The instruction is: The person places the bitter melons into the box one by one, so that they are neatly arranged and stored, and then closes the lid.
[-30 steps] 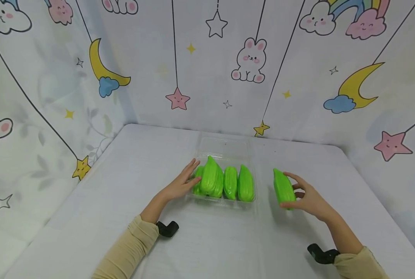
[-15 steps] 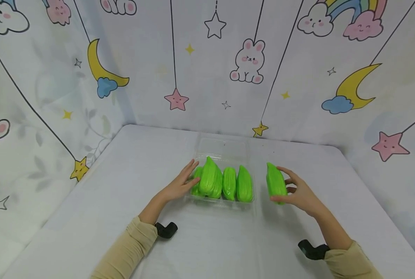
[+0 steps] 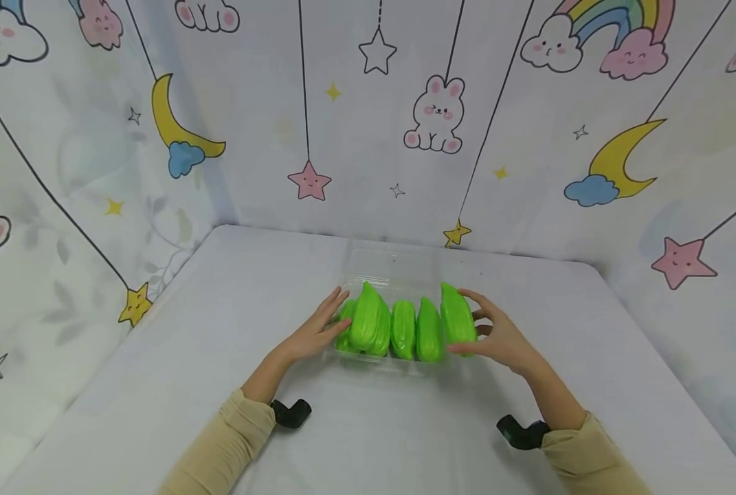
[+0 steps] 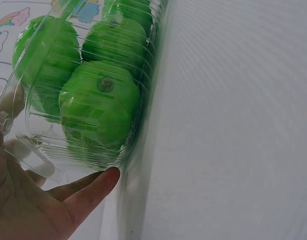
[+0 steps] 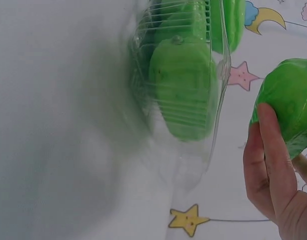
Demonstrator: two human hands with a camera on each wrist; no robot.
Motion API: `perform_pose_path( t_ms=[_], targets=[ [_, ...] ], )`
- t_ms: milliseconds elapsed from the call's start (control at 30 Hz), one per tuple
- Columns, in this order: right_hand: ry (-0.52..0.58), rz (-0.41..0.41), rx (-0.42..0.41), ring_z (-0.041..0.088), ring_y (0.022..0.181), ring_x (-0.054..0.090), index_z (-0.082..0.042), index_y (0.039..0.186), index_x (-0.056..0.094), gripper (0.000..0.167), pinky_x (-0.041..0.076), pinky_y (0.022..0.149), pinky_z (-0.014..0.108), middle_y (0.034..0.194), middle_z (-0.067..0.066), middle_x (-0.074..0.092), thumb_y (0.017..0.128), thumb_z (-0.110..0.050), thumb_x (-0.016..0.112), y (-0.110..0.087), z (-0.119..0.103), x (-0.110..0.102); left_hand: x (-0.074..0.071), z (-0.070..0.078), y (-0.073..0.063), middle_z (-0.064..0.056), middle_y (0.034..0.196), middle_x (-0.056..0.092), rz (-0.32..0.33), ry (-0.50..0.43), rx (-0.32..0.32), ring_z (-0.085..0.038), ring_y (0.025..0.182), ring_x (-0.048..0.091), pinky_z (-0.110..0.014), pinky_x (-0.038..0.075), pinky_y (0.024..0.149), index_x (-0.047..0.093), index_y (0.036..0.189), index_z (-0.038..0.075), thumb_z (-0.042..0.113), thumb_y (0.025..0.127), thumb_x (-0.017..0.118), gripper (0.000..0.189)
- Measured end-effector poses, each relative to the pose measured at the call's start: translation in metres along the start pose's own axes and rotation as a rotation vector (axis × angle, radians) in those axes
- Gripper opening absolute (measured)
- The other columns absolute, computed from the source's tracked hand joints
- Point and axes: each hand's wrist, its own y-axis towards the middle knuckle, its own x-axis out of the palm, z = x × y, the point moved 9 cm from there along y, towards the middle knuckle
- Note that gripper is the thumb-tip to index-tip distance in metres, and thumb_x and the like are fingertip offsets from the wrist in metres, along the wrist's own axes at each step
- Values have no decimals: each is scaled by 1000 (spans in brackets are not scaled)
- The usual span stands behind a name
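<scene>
In the head view my right hand (image 3: 505, 340) grips a bright green, ridged vegetable with a pointed tip (image 3: 457, 313), thumb on its near end and fingers at the far end. It is raised by the right end of a clear plastic box (image 3: 417, 366). The right wrist view has this held vegetable (image 5: 288, 97) above the box rim. Several similar green vegetables (image 3: 429, 331) lie in the box, one (image 3: 365, 320) stacked higher near the left. Extended fingers of my left hand (image 3: 308, 338) touch the box's left end. Box wall (image 4: 46, 155) and thumb meet in the left wrist view.
The clear lid (image 3: 392, 265) lies folded back behind the box. A white table (image 3: 368, 426) carries everything. Behind and beside it hangs a cloth wall (image 3: 250, 103) printed with stars, moons and rabbits. Black wrist cameras (image 3: 292, 414) sit on both forearms.
My right hand has moved left with the green vegetable, from the open table to the right end of the box. The left hand has stayed at the box's left end.
</scene>
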Motion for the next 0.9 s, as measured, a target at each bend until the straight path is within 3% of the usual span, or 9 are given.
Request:
perform_pose_path(
  t_ms=[567,900],
  targets=[
    [-28,-45,27,27,89,57,-24,143,28,94,49,69,34,115,21,46,66,-27,83,28,-17,31,0,1,2,-26,148,-3,1,1,12,-42,135,2,-55,22,103,12,144,-6,12,99,41,57],
    [-100,-40,73,25,86,54,-28,142,28,98,47,66,33,115,19,46,61,-38,84,38,-21,52,0,-9,2,-23,149,-2,4,8,-9,-39,136,2,-57,20,103,12,145,-2,16,99,41,58]
  ],
)
